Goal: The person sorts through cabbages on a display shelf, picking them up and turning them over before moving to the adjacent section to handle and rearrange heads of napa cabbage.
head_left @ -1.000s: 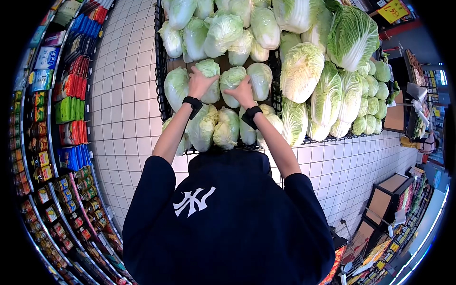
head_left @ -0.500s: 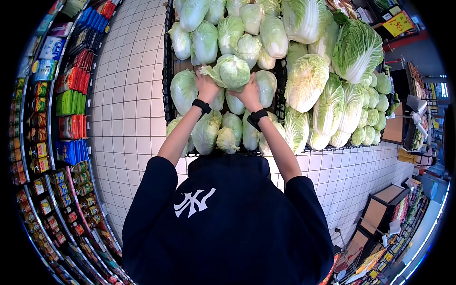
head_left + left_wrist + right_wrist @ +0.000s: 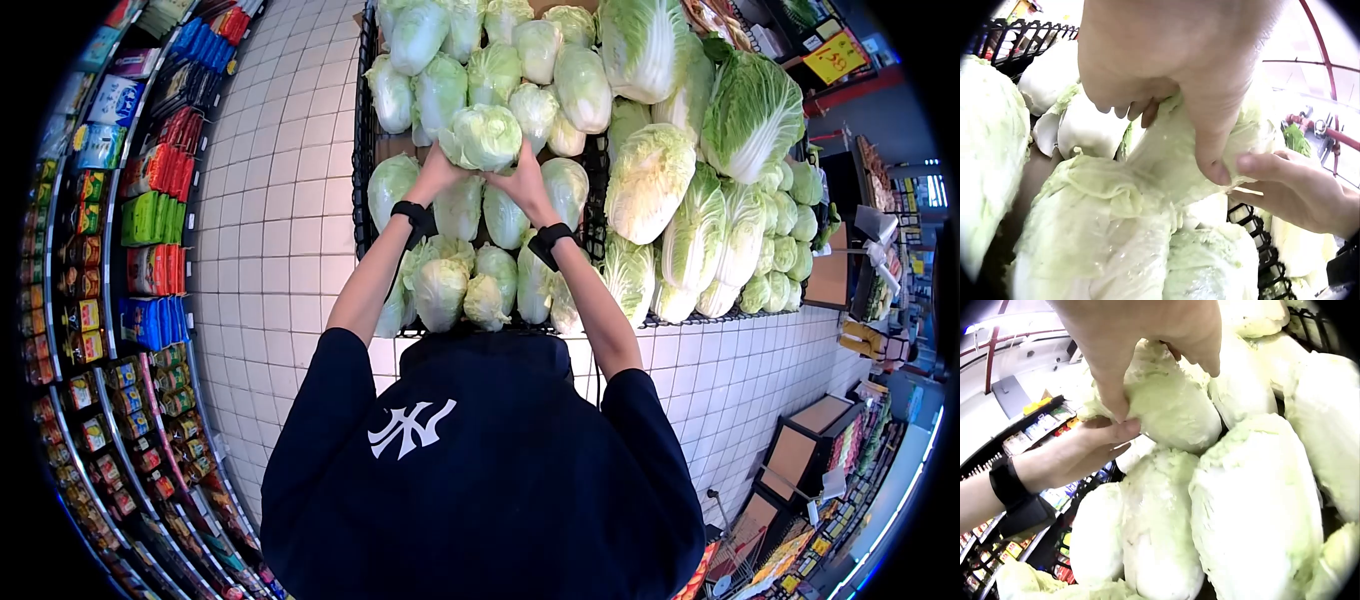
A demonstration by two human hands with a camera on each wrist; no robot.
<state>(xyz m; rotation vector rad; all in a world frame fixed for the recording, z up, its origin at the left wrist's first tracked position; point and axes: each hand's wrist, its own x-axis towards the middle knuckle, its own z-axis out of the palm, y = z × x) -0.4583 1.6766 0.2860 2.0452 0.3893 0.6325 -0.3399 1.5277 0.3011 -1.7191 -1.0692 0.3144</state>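
Note:
A pale green napa cabbage (image 3: 481,137) is held up between both hands over the display. My left hand (image 3: 437,176) grips its left side, and in the left wrist view the thumb lies across the leaves with the fingers curled round behind. From the other side my right hand (image 3: 524,188) holds it, thumb near the left thumb in the right wrist view. Below the hands lie more napa cabbages (image 3: 457,211), some in shiny wrap. Another cabbage (image 3: 1254,500) shows large in the right wrist view.
Black mesh rims (image 3: 362,180) bound the cabbage display. To the right sit bigger leafy cabbages (image 3: 650,180) and small round green ones (image 3: 785,245). A tiled floor (image 3: 270,200) runs along the left, beside shelves of packaged goods (image 3: 155,265). A yellow price sign (image 3: 835,57) stands at the upper right.
One second ago the hands rested on two separate cabbages in the middle row. By half a second ago they held one cabbage between them; it has since moved slightly away and turned.

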